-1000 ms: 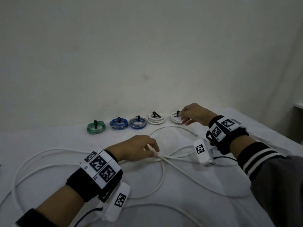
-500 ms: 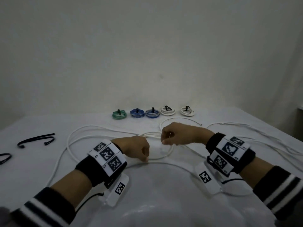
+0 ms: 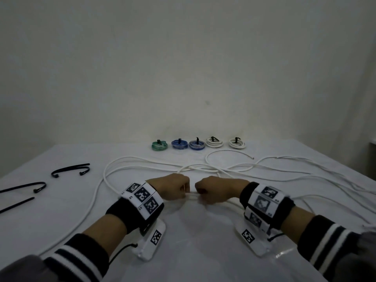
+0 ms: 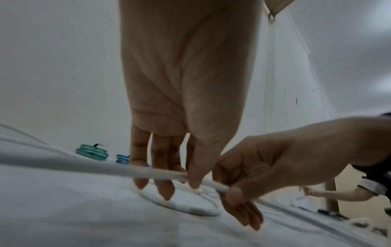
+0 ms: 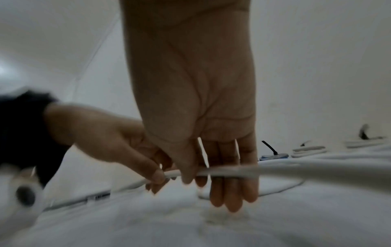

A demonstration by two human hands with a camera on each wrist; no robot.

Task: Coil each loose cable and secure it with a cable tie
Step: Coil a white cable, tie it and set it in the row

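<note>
1. The left hand [image 3: 174, 188] and right hand [image 3: 215, 191] sit close together, low over the white-covered desk [image 3: 193, 251].
2. Both hands' fingers [image 4: 160, 182] pinch one white cable [image 3: 142, 159]; the short held stretch runs left-right between them.
3. The remaining cable sprawls in loops behind.
4. Five tied coils [image 3: 197, 143] line the desk's far edge.
5. Black cable ties [image 3: 70, 169] lie at far left.

No legible text, brand or number. The wristbands [image 3: 142, 197] and wrist cameras [image 3: 155, 237] carry only black-and-white square fiducial markers.
</note>
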